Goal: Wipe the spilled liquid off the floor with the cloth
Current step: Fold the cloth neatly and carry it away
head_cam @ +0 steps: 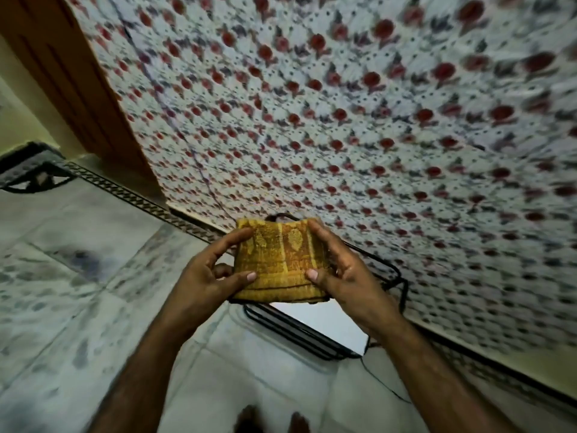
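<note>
While both hands (left hand (207, 273), right hand (346, 273)) grip it, the folded, woven yellow cloth (278, 260) hangs above marbled floor (78, 276).

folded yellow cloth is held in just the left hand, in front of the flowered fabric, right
No: the head view shows the left hand and the right hand each gripping one side of the folded yellow cloth, in front of the flowered fabric.

Cloth (281, 260) between left grip (204, 278), right grip (351, 278)

Dim, motion-blurred, wide-angle edge distortion
</note>
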Available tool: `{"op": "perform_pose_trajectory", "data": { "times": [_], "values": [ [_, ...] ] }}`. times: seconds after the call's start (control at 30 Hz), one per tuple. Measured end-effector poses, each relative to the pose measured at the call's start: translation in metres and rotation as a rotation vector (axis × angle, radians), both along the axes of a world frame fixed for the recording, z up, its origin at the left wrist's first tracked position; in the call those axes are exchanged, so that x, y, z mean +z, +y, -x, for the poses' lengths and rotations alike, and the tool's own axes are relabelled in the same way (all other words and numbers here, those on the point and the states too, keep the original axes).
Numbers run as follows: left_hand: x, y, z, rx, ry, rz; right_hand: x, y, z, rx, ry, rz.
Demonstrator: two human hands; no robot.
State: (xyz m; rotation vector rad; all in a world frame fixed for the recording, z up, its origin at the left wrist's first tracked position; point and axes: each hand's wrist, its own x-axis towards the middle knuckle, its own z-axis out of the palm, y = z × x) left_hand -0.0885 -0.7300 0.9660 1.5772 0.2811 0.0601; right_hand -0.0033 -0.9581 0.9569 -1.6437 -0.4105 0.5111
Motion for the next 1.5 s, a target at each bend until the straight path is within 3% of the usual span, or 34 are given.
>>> {"op": "perform_pose_trajectory", "data": {
  "times": [0.33,0.57,0.87,1.1,1.2,1.27,1.33,1.4,1.5],
  "values": [
    [-0.117,-0.092,-0.123,-0.368,-0.070,-0.246,-0.119,-0.104,-0.044,-0.350,0.022,0.185],
    [-0.257,-0.156,-0.181,-0.562,-0.059,-0.346,-0.242,-0.157,-0.069,-0.540,0.069,0.276],
    [-0.438,-0.194,-0.217,-0.671,0.046,-0.426,-0.418,-0.179,-0.087,-0.644,0.135,0.399],
    [-0.518,-0.202,-0.240,-0.787,0.056,-0.437,-0.497,-0.178,-0.104,-0.680,0.197,0.471],
    [-0.541,-0.206,-0.248,-0.868,0.062,-0.550,-0.507,-0.176,-0.111,-0.657,0.188,0.536],
    [-0.548,-0.210,-0.248,-0.930,0.162,-0.681,-0.511,-0.176,-0.113,-0.610,0.199,0.602],
    [-0.550,-0.212,-0.241,-0.881,0.226,-0.916,-0.517,-0.177,-0.113,-0.529,0.245,0.718],
    [-0.551,-0.214,-0.233,-0.787,0.013,-1.118,-0.522,-0.173,-0.113,-0.445,0.187,0.982],
    [-0.564,-0.217,-0.228,-0.796,-0.242,-1.191,-0.535,-0.159,-0.108,-0.410,-0.175,1.198]
  ]
}}
